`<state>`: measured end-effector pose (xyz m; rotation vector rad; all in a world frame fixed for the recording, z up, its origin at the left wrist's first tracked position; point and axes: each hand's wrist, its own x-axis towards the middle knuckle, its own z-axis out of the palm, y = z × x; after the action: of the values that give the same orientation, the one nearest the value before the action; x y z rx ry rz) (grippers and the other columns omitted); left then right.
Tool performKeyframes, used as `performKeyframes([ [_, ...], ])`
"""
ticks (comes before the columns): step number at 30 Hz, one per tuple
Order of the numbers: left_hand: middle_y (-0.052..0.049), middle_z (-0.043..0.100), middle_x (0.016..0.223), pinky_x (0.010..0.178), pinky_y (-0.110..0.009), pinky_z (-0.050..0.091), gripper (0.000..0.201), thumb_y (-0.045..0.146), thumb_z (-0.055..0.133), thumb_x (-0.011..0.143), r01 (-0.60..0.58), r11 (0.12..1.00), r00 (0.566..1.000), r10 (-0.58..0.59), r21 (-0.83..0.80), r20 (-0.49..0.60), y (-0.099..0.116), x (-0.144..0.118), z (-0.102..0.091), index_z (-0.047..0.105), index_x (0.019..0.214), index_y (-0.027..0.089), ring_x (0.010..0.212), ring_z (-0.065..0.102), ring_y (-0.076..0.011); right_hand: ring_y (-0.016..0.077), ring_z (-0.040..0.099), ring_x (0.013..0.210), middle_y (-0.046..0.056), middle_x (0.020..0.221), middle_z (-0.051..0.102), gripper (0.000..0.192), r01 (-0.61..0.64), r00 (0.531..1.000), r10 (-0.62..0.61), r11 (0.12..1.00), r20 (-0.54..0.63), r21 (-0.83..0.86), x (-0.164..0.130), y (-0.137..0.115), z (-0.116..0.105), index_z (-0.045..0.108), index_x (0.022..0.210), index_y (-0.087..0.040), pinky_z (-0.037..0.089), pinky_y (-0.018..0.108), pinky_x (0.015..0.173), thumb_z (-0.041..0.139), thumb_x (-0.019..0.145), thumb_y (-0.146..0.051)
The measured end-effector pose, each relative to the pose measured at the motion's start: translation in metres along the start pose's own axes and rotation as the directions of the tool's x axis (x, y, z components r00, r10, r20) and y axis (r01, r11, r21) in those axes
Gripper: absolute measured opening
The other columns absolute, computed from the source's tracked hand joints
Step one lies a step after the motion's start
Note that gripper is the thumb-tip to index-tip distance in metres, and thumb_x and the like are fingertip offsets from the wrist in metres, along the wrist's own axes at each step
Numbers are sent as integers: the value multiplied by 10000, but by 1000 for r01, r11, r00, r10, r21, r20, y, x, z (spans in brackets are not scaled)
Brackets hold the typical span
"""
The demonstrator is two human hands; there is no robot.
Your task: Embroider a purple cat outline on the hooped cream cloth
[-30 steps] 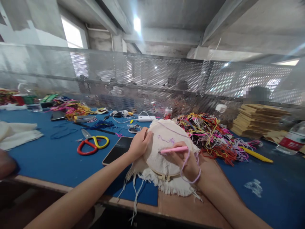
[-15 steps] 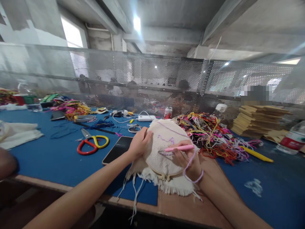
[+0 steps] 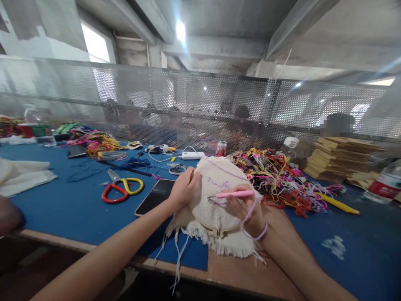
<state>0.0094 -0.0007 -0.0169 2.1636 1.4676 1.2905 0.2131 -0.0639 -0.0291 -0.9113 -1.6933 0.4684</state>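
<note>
The embroidery hoop with cream cloth stands tilted on the table's near edge. The left hand grips its left rim, fingers curled. The right hand pinches a pink punch needle, tip on the cloth. A phone and scissors lie left, tangled threads right.

Cream cloth in hoop tilted up, pink needle tool w/ tip on it.
</note>
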Motion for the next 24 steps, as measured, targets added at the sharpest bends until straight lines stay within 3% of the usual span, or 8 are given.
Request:
performKeyframes([
  [3,24,471,631,571,-243,301,225,363,345,881,1,1000,1000,-2,-20,-7,3,-2,-1,437,760,197,594,434,-135,189,639,753,67,859,652,178,14,998,-15,1000,54,10,0,3,3,590,898,-207,536,325,653,555,817,-362],
  [8,28,466,616,556,-240,280,227,368,333,887,-20,999,1000,19,-39,-12,6,-4,-1,423,765,199,580,428,-135,196,634,790,69,852,671,164,95,991,-85,991,99,-96,1,2,12,645,891,-192,515,337,727,622,784,-313],
  [11,25,479,631,569,-242,285,219,363,337,887,-20,999,1000,20,-46,-4,5,-4,0,436,784,197,595,443,-138,195,638,787,67,840,670,161,59,992,-52,997,112,-57,0,2,16,641,884,-196,520,325,718,619,785,-321],
  [15,18,496,656,588,-245,295,224,368,334,891,-29,998,1000,29,-47,4,4,-2,0,440,789,199,621,459,-144,181,648,758,58,866,643,195,-43,999,43,981,6,190,-1,4,16,559,914,-197,542,306,624,558,822,-368],
  [18,12,510,675,598,-248,301,227,371,328,894,-32,999,999,32,-42,11,4,-3,-1,448,806,199,639,471,-150,160,617,708,46,823,614,184,1,995,9,994,-97,105,-2,7,12,546,885,-199,526,291,589,550,822,-372],
  [21,10,513,679,600,-250,305,234,374,320,896,-32,999,999,33,-33,11,4,-3,-1,453,817,199,642,474,-153,156,583,692,38,776,602,158,21,994,-18,1000,-105,22,-1,10,5,559,865,-202,508,304,612,562,812,-350],
  [24,6,522,686,607,-251,314,244,381,315,895,-27,999,1000,27,-23,14,3,-3,-1,463,833,197,649,480,-157,178,577,717,33,760,612,154,-24,993,30,998,-112,51,0,11,1,593,864,-216,501,338,650,613,775,-340],
])
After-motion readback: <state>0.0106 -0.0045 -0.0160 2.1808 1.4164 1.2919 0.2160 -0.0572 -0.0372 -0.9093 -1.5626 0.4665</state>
